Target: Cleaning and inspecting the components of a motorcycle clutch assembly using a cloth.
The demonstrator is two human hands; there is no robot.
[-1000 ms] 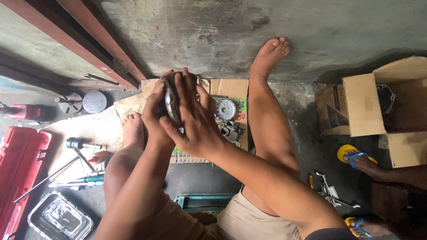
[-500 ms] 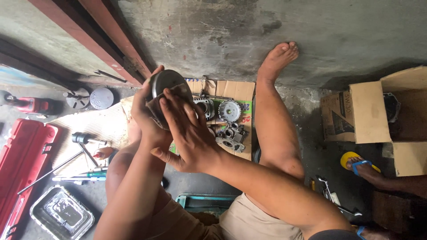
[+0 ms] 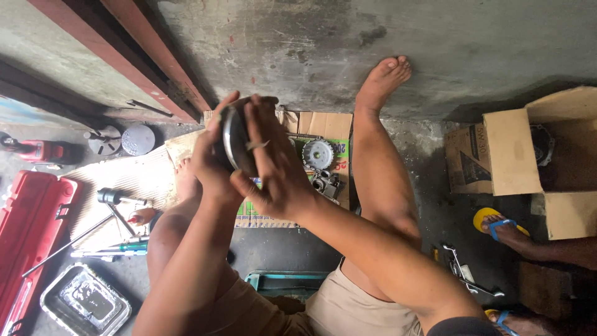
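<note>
Round metal part [image 3: 233, 140], dark w/ shiny rim, is up in front of you, above the cardboard sheet [image 3: 323, 127]. Your left hand [image 3: 211, 165] cups it from behind, your right hand [image 3: 273, 168] is spread across its face; both clamped on it, hands together. Gear [image 3: 318, 154] lies on the cardboard just right of your hands. Red case [image 3: 25, 218] & metal tray [image 3: 84, 302] sit far left.
</note>
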